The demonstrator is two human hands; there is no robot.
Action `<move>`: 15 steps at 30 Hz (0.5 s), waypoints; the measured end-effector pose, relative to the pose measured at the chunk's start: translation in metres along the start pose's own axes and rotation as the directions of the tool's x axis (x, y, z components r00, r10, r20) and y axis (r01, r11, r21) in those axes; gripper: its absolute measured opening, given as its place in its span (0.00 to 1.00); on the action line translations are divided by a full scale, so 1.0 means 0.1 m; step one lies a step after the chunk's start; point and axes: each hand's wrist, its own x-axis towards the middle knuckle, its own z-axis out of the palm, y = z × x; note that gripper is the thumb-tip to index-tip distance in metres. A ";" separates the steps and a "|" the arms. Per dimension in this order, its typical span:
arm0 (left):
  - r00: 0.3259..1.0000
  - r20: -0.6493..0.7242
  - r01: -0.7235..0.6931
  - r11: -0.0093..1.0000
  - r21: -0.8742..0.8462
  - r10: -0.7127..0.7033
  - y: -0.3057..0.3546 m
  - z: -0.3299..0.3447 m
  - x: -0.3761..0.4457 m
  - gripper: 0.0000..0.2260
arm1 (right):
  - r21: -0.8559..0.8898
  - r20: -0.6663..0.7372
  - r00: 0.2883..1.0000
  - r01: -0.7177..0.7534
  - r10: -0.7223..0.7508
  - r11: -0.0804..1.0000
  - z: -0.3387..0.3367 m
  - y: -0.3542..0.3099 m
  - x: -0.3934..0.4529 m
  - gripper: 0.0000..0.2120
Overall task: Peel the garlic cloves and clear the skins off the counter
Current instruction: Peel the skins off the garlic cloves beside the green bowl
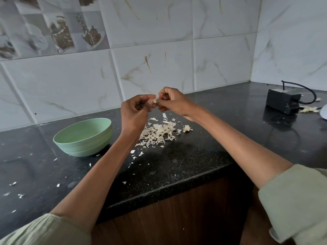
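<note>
Black speckled stone forms the desk, backed by white marbled wall tiles that meet in a corner at the upper right of the frame. Both hands are raised above the desk at the centre of the frame, fingertips meeting. The left hand has its fingers curled and pinches a small pale garlic clove at the thumb and forefinger. The right hand is curled too, its fingertips gripping the same clove from the other side, so the clove sits between the two hands, clear of the desk. Both forearms are bare, with pale green sleeves pushed up at the bottom corners of the frame.

Just below the hands, a heap of papery garlic skins lies on the desk, with loose flakes trailing toward the lower left and along the front edge. To the left of the heap stands a light green bowl; what it holds cannot be seen from this angle. At the far right, near the wall corner, sits a small black box with a black cable looping behind it, and a few more skins lie beside it. Below the desk edge a brown wooden cabinet front shows.
</note>
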 end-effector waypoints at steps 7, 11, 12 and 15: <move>1.000 -0.016 -0.011 1.000 0.001 0.011 -0.05 -0.04 0.02 0.08 | -0.244 -0.010 0.997 0.073 -0.078 0.967 -0.03 -0.02 -0.04 0.06; 0.998 -0.061 0.019 0.999 -0.027 -0.021 -0.08 -0.06 0.05 0.06 | -0.240 0.020 0.991 0.137 -0.136 0.961 -0.06 -0.02 -0.05 0.12; 0.997 -0.072 0.035 0.999 -0.026 -0.037 -0.09 -0.05 0.05 0.06 | -0.239 0.028 0.990 0.143 -0.141 0.961 -0.07 -0.01 -0.05 0.13; 0.994 -0.072 0.078 0.997 0.020 -0.076 -0.11 -0.04 0.06 0.05 | -0.340 0.068 0.979 0.204 -0.192 0.918 -0.03 0.02 -0.04 0.15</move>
